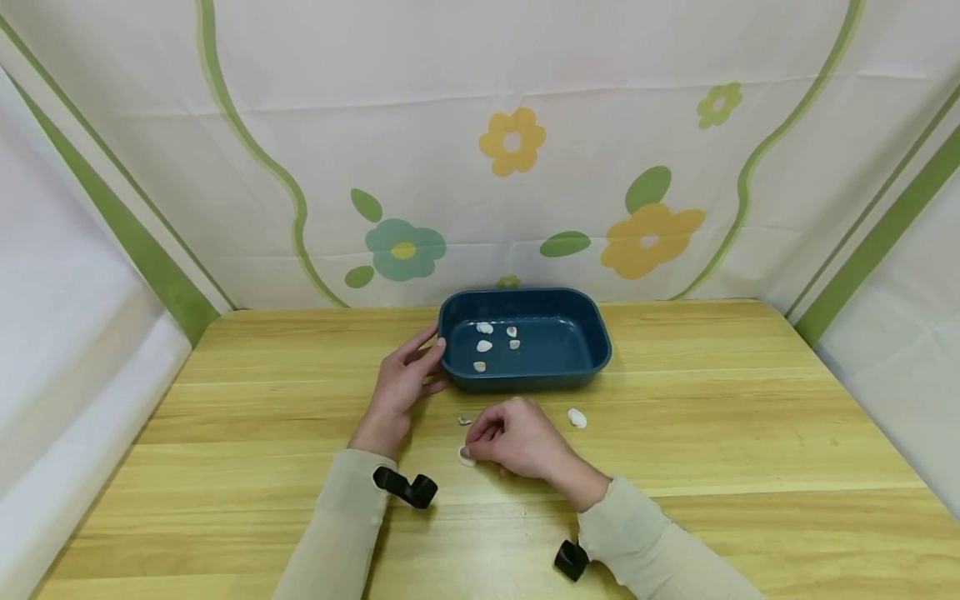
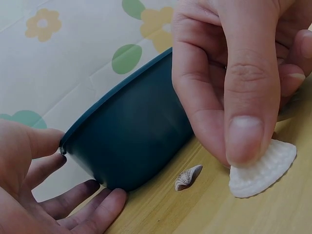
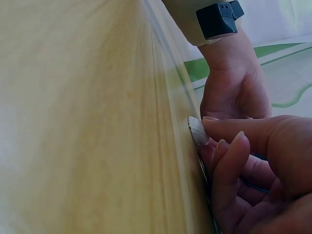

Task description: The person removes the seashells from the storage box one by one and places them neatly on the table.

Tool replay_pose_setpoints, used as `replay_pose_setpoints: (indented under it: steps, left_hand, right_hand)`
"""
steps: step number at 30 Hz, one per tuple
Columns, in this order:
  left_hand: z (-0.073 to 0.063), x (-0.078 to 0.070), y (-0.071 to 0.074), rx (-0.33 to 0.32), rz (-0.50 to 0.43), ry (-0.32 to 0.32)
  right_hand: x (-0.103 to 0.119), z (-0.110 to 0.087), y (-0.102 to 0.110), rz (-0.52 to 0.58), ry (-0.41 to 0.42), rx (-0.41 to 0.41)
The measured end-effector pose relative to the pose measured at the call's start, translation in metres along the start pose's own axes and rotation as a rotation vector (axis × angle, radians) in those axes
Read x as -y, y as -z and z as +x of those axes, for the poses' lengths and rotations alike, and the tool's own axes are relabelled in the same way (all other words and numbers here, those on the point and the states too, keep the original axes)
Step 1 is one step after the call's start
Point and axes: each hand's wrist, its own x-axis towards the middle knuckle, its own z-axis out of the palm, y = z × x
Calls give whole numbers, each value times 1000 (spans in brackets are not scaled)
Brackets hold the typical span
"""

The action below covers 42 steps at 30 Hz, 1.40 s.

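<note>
My right hand point(image 1: 521, 437) pinches a white ribbed seashell point(image 2: 265, 170) between thumb and fingers, low over the table in front of the basin. In the right wrist view the shell point(image 3: 196, 130) stands on edge by the tabletop. My left hand point(image 1: 397, 387) holds the left end of a dark blue plastic basin point(image 1: 525, 383), thumb at the rim and fingers against the outer wall. Several small shells point(image 1: 484, 346) lie in the basin's left half. A small grey-striped shell point(image 2: 188, 177) rests on the wood between basin and right hand.
Another white shell point(image 1: 577, 417) lies on the wooden table point(image 1: 750, 450), right of the right hand. A white cloth point(image 1: 375, 142) with flower prints hangs close behind the basin. Black wrist cameras point(image 1: 408, 487) stick out from both sleeves.
</note>
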Motion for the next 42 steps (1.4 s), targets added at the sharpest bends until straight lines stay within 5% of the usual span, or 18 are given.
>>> replay_pose_setpoints:
  steps: [23, 42]
  left_hand:
    - [0, 1, 1, 5, 5, 10]
    - [-1, 0, 0, 2, -1, -5]
  right_hand:
    - [-1, 0, 4, 58, -14, 38]
    - [7, -6, 51, 190, 62, 6]
